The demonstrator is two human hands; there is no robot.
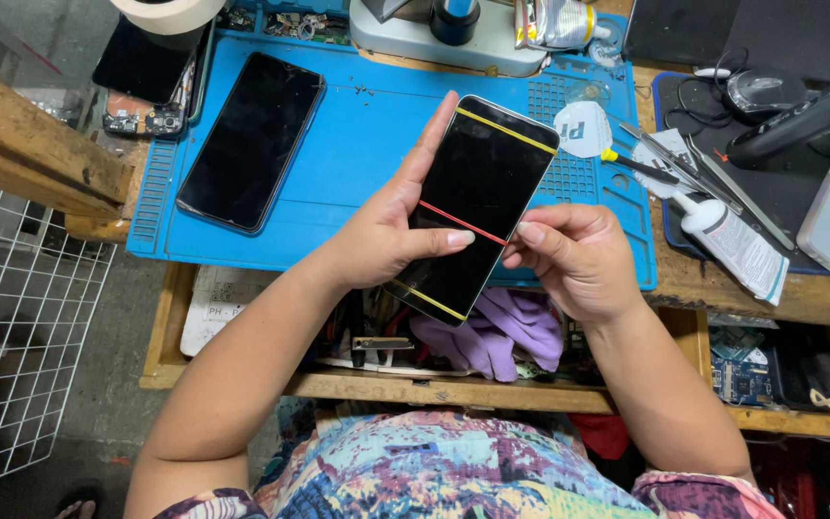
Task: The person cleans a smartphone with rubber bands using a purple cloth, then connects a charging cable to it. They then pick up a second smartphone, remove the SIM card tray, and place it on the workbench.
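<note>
Over the blue mat (357, 144), just above the table (722, 284) edge, your left hand (381, 240) holds a phone (477, 197) screen-up and tilted, palm behind it, thumb across the glass near the middle, fingers up along the left edge. Left grip closed on the phone. Three rubber bands wrap it: yellow near the top (506, 130), red across the middle (463, 223), yellow near the bottom (425, 298). Your right hand (578, 259) sits at the phone's right edge, thumb and forefinger pinched together at the red band's end; whether they actually have the band or only touch it, cannot tell.

Risks, as judged: the phone hangs past the table edge over the open drawer (434, 384) with purple gloves (501, 332), so a slip of the one-handed hold would drop it there. The red band looks taut; if it slides off your pinch it could snap back onto the glass or your thumb. Pulling it sideways may twist the phone out of your left grip.

A second phone (250, 139) lies flat on the mat, well apart to the left. A glue tube (734, 242) and tweezers (684, 165) lie to the right, near your right hand; a wide elbow swing could knock them.
</note>
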